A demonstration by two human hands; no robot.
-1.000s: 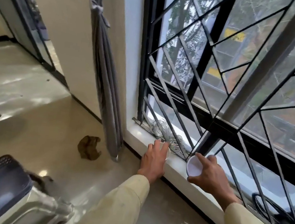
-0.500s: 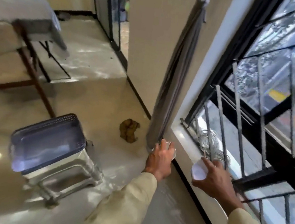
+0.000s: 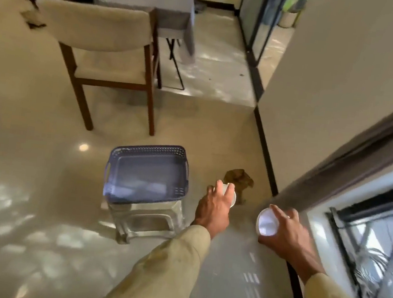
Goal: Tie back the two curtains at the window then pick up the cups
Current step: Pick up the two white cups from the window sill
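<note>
My left hand (image 3: pixel 216 206) grips a white cup (image 3: pixel 232 198) from above, just right of the purple tray (image 3: pixel 115 164); most of that cup is hidden under my fingers. My right hand (image 3: pixel 288 235) holds a second white cup (image 3: pixel 266 223) by its side, its open mouth facing me, out over the floor beside the window sill (image 3: pixel 344 222). A grey curtain (image 3: pixel 362 148) hangs gathered along the wall edge at the right, beside the barred window (image 3: pixel 379 255).
The purple tray rests on a pale plastic stool (image 3: pixel 142 226). A brown crumpled cloth (image 3: pixel 238 178) lies on the floor by the wall. A wooden chair (image 3: pixel 104 47) with cream cushions and a grey-covered table (image 3: pixel 158 0) stand further back. A glass door (image 3: pixel 261 21) is beyond.
Both hands have lifted the cups off the sill and swung left, away from the window. My view has turned toward the room, bringing the tray, stool and chair in front.
</note>
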